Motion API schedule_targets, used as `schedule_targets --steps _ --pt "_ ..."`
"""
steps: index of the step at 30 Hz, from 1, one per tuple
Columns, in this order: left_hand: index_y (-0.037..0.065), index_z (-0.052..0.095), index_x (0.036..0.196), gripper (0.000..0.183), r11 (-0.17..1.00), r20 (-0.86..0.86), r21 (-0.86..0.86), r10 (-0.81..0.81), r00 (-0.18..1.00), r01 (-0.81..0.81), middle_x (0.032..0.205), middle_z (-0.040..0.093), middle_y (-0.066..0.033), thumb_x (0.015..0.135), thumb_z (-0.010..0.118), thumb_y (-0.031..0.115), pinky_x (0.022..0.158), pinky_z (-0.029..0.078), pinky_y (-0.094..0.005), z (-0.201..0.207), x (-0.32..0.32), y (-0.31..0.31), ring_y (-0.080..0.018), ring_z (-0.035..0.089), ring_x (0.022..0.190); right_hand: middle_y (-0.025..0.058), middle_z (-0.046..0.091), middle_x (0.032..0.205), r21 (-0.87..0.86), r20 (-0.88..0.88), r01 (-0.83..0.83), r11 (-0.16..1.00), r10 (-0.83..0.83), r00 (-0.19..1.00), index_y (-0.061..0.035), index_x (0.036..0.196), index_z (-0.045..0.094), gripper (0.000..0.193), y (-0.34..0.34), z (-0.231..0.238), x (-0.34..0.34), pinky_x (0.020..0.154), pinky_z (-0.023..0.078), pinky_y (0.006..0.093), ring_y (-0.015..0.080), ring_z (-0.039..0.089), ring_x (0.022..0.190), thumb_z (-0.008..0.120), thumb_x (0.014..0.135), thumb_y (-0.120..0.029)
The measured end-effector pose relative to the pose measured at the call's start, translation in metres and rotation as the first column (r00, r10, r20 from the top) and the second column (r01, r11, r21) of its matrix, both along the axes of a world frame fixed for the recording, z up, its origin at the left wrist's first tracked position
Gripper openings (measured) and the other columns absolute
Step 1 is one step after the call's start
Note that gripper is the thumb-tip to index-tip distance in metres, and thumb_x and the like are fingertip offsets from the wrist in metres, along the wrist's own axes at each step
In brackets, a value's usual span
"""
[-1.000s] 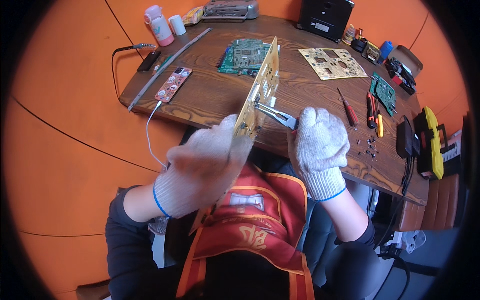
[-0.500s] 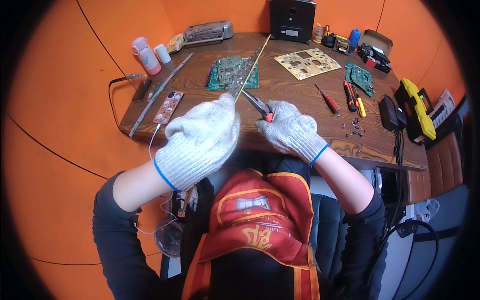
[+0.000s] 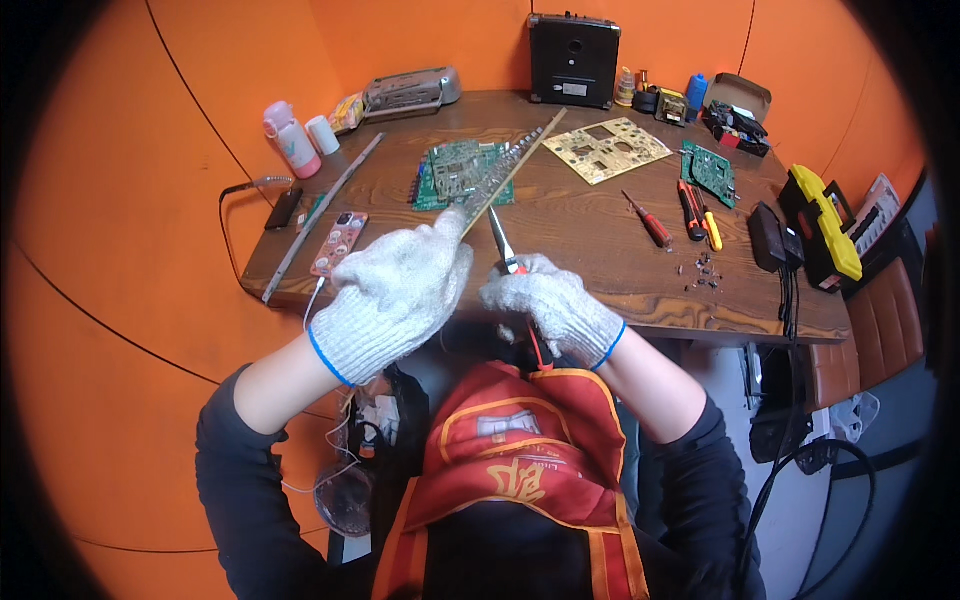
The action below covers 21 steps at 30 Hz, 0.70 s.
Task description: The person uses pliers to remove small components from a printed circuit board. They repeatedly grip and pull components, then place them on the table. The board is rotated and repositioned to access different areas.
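Left hand (image 3: 395, 285) pinched the near end of the circuit board (image 3: 512, 172), held tilted above the table (image 3: 590, 240). Right hand (image 3: 560, 305) wrapped round red-handled pliers (image 3: 504, 242), tips beside the board; couldn't tell from my spot if touching.

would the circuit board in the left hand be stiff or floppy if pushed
The circuit board is probably stiff: its edge runs straight though the left hand grips only one end. It looks thin, so likely light for its size. Its raised components could snap if knocked.
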State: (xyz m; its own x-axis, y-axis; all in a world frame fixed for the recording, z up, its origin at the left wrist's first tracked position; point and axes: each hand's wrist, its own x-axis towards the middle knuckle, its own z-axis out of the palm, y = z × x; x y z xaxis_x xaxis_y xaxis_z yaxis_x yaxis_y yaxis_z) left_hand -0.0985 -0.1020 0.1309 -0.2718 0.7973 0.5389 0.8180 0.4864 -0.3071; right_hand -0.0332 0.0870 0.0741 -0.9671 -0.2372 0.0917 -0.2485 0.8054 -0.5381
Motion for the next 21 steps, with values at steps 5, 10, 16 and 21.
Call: schedule_targets --steps 5,10,16,21 --pt "0.007 0.056 0.125 0.04 0.995 0.099 -0.077 0.066 0.993 -0.059 0.074 0.063 -0.0131 0.089 0.062 0.026 0.055 0.051 -0.0381 0.005 -0.016 0.01 -0.028 0.065 0.061 0.0076 0.054 0.065 -0.887 0.451 0.438 0.149 0.066 0.89 -0.0054 0.079 0.056 0.018 -0.011 -0.018 -0.017 0.051 0.05 0.0366 0.0205 0.055 0.054 0.073 0.078 -0.012" --pt "0.011 0.056 0.127 0.041 0.993 0.236 -0.116 0.015 0.972 0.013 0.082 0.066 -0.0148 0.09 0.061 0.028 0.059 0.052 -0.0403 0.009 -0.043 0.023 -0.0312 0.066 0.067 0.0047 0.047 0.061 -0.799 0.535 0.578 -0.166 0.242 0.81 -0.0081 0.081 0.05 0.016 -0.013 -0.027 -0.026 0.048 0.041 0.0352 0.0178 0.046 0.049 0.067 0.083 -0.011" --pt "0.009 0.058 0.126 0.043 0.999 0.45 0.033 0.017 0.893 -0.036 0.101 0.068 -0.0196 0.091 0.06 0.033 0.076 0.053 -0.042 0.014 -0.065 0.043 -0.0361 0.067 0.089 0.0039 0.044 0.058 -0.801 -0.009 0.319 -0.507 0.543 0.84 -0.01 0.076 0.048 0.018 0.016 -0.031 -0.037 0.053 0.038 0.0353 0.0182 0.044 0.049 0.059 0.089 -0.012" --pt "0.006 0.059 0.125 0.044 0.987 0.542 0.141 -0.139 0.828 0.074 0.1 0.068 -0.0207 0.09 0.061 0.033 0.079 0.052 -0.0387 0.01 -0.075 0.063 -0.0349 0.067 0.093 0.0021 0.04 0.061 -0.838 -0.087 0.204 -0.506 0.493 0.865 -0.0118 0.076 0.045 0.021 0.024 -0.031 -0.03 0.054 0.035 0.033 0.0161 0.04 0.053 0.061 0.088 -0.017"
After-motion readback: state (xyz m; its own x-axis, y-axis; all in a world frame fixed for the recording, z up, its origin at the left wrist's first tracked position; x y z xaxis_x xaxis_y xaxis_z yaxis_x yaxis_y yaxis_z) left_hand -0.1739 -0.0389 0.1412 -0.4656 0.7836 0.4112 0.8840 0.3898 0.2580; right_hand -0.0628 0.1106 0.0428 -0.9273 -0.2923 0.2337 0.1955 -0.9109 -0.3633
